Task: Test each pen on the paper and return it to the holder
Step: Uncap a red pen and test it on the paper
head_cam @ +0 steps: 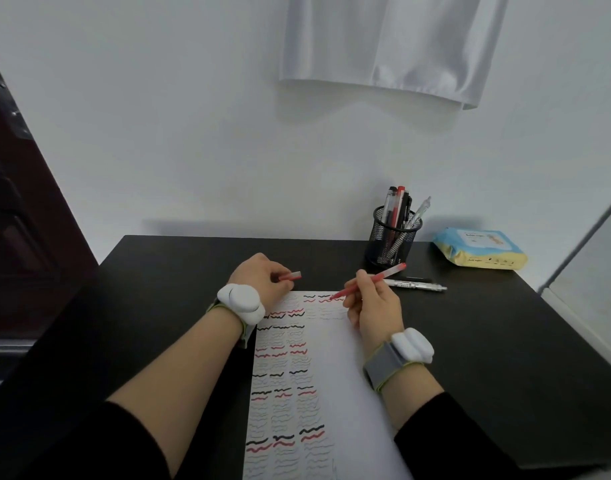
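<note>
A white sheet of paper (335,386) covered with rows of black and red squiggles lies on the black desk (487,341). My right hand (375,306) holds a red pen (373,277), its tip touching the paper's top edge on a fresh red squiggle. My left hand (262,280) rests at the paper's top left corner and pinches the red pen cap (292,276). A black mesh pen holder (394,239) with several pens stands at the back of the desk. One white pen (414,284) lies flat on the desk just behind my right hand.
A blue and yellow tissue pack (480,251) sits right of the holder. The white wall runs along the desk's back edge, with a white cloth (390,46) hanging above. A dark door (23,216) stands at the left.
</note>
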### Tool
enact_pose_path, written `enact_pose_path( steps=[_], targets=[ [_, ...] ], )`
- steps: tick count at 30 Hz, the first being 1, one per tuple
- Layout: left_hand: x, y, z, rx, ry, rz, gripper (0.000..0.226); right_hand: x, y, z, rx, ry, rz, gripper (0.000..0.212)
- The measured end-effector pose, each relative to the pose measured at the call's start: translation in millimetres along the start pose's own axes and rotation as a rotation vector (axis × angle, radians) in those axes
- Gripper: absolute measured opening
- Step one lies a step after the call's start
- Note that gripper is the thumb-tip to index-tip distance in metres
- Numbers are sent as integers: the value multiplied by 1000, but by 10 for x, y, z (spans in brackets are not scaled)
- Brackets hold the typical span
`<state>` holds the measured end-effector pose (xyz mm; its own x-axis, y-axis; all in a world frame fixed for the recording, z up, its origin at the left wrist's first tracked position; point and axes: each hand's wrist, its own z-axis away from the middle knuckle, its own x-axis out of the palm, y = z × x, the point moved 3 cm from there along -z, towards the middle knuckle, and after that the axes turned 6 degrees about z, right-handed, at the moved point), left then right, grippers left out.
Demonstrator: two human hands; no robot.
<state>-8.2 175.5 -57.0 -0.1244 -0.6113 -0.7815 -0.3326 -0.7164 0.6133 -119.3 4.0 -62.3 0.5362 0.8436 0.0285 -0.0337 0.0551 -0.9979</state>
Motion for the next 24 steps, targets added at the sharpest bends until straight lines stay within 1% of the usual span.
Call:
enact_pose_path(
  steps=[6, 16, 18, 20, 24],
  targets=[
    [39, -73, -123, -9, 6, -51, 28, 5, 16, -8, -6, -23, 41, 32],
    [31, -69, -142, -18, -37, -25, 35, 9, 21, -6, -43, -4, 76, 33],
    [19, -72, -87, -37, -8, -4, 41, 13, 22, 8, -49, -15, 65, 33],
    [-10, -41, 4, -35, 36, -34, 47, 23, 14, 16, -51, -31, 57, 33],
    [-68, 74, 324, 65, 139, -103, 49, 28, 18, 15, -47, -21, 44, 34]
  ],
)
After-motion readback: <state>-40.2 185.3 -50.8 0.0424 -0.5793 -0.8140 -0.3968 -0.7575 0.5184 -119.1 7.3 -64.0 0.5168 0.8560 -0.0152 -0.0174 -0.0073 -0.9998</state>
